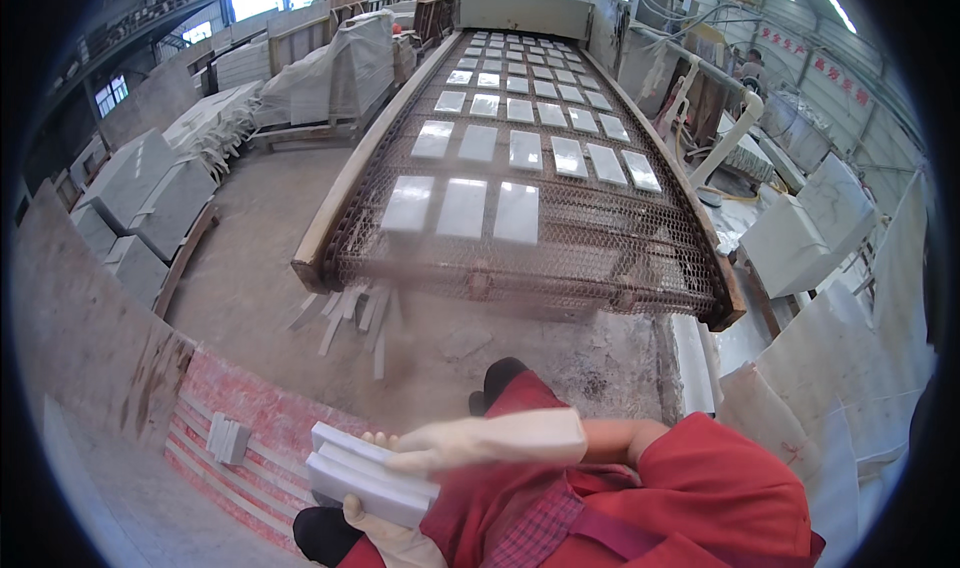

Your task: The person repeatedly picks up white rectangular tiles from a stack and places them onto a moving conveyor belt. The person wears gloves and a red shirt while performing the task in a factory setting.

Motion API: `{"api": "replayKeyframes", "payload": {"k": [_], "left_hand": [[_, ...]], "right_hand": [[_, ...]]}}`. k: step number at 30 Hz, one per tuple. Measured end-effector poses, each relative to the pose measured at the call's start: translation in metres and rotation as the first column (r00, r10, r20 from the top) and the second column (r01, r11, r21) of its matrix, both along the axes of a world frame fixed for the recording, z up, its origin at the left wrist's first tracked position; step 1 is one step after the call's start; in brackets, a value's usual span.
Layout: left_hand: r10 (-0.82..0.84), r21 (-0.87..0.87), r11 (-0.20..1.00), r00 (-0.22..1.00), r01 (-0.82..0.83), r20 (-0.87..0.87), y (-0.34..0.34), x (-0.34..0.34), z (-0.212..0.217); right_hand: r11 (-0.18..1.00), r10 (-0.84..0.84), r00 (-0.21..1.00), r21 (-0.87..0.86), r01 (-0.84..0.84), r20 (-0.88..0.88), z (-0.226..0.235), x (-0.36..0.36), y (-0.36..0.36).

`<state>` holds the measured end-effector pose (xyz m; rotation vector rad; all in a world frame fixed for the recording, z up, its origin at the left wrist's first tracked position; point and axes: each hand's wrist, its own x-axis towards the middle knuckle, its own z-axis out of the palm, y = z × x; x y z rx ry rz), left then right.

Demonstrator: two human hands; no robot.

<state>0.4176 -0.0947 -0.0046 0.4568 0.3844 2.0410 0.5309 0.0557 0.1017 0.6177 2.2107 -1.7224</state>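
Note:
I hold a small stack of white stone tiles [362, 473] low in front of me. My right hand [480, 440], in a pale glove, lies flat on top of the stack. Beneath the stack, my left hand [385, 536], also gloved, supports it from below. Ahead of me runs a long wire-mesh conveyor belt [600, 243] carrying several rows of white tiles [462, 208]. Its near end is roughly an arm's length beyond my hands.
Broken stone strips [350, 313] lie on the dusty floor under the belt's end. A red striped board [250, 408] at lower left carries small tile pieces [228, 438]. Grey slabs [140, 193] are stacked left, white slabs [810, 233] right. A person [750, 68] stands far right.

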Motion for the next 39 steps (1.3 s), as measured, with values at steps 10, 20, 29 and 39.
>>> {"api": "replayKeyframes", "payload": {"k": [10, 20, 29, 39], "left_hand": [[0.080, -0.185, 0.979, 0.997, -0.081, -0.014, 0.006, 0.009, 0.023], [0.045, -0.157, 0.986, 0.997, -0.054, -0.058, 0.002, 0.010, 0.025], [0.173, -0.266, 0.953, 0.981, -0.143, 0.092, 0.008, 0.018, 0.022], [0.114, -0.318, 0.945, 0.990, -0.081, 0.085, -0.005, 0.012, 0.028]], "right_hand": [[0.964, -0.237, 0.971, -0.133, 0.230, -0.037, -0.027, -0.013, -0.007], [0.968, -0.103, 0.995, -0.230, 0.098, -0.007, -0.016, 0.001, -0.006], [0.943, -0.310, 0.940, 0.079, 0.323, -0.139, -0.013, 0.001, -0.024], [0.931, -0.359, 0.933, -0.060, 0.361, 0.028, -0.011, 0.001, -0.014]]}}
